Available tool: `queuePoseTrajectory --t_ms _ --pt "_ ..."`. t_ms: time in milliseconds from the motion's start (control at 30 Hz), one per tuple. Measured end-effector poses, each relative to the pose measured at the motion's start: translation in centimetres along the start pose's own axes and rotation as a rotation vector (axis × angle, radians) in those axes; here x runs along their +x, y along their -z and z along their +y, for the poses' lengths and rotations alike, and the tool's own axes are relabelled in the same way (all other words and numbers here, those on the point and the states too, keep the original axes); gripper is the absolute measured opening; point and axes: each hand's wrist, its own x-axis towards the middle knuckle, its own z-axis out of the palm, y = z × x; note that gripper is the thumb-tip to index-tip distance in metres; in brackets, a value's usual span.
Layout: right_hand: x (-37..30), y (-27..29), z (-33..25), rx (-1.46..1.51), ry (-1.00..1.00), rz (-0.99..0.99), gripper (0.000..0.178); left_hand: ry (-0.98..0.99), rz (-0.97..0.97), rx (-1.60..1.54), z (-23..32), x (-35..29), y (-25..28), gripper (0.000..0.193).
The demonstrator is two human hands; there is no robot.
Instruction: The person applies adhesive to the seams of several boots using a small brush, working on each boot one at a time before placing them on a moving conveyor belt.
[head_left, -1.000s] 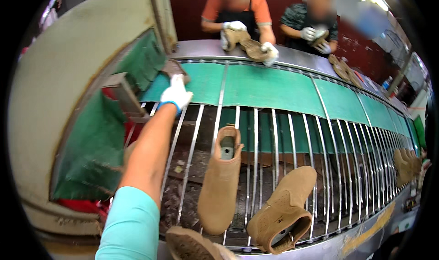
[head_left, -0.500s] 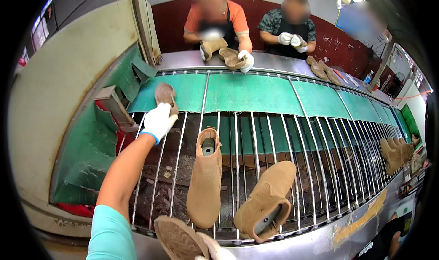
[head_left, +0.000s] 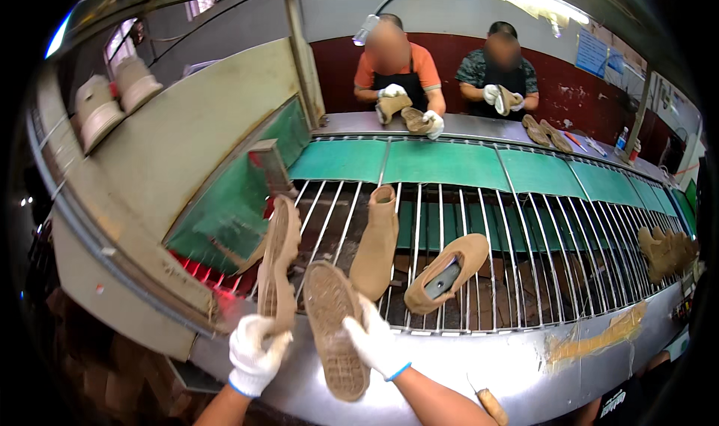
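My left hand [head_left: 257, 353], in a white glove, grips one end of a tan shoe sole [head_left: 278, 265], held on edge above the near left corner of the bar rack. In my right hand [head_left: 377, 341], also gloved, is a second shoe sole [head_left: 334, 329], its broad patterned face in view. The two soles are apart, side by side. Just beyond them, a tan ankle boot [head_left: 374, 250] rests on the metal bars, toe toward me. Right of it lies another tan boot [head_left: 449, 270], tipped over, with a dark grey last visible in its opening.
Green sheets [head_left: 442, 163] cover the far bars of the rack [head_left: 517, 276]. Across it, two gloved people handle footwear at a metal counter [head_left: 479, 129]. More tan boots [head_left: 663, 254] stand at right. A wooden-handled tool [head_left: 491, 406] lies on the near metal ledge [head_left: 449, 358]. Pale shoes [head_left: 97, 111] sit upper left.
My left hand has taken the sole off the green sheet and drawn it back toward me. My right hand has raised the other sole further into view. The view has swung left.
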Motion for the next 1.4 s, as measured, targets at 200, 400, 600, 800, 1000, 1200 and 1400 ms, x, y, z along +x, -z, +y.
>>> queuePoseTrajectory --t_ms 200,400,600,800,1000,1200,1400 --pt "-1.9 0.0 1.5 0.137 0.075 0.136 0.061 0.148 -0.146 0.239 -0.8 -14.6 6.5 0.029" --pt "-8.3 0.2 0.9 0.237 0.014 0.206 0.058 0.177 -0.194 0.412 0.6 -14.8 9.2 0.069" --pt "-14.9 -2.1 1.5 0.619 0.004 0.316 0.056 0.542 -0.304 -0.823 6.0 -11.5 5.0 0.068" --pt "-16.7 -1.2 -2.8 -0.188 0.13 0.227 0.057 0.739 -0.483 -1.367 7.7 -9.7 -5.7 0.051" --pt "-13.4 1.9 -3.1 -0.044 -0.152 0.242 0.046 0.783 -0.195 -1.53 5.1 -7.6 -7.8 0.046" --pt "-12.4 1.3 0.8 -0.343 0.07 0.292 0.043 0.79 -0.102 -1.342 4.9 -6.3 -10.2 0.049" --pt "-11.7 0.5 -1.7 -0.234 -0.055 0.281 0.039 0.746 -0.028 -1.314 4.8 -6.1 -9.5 0.057"
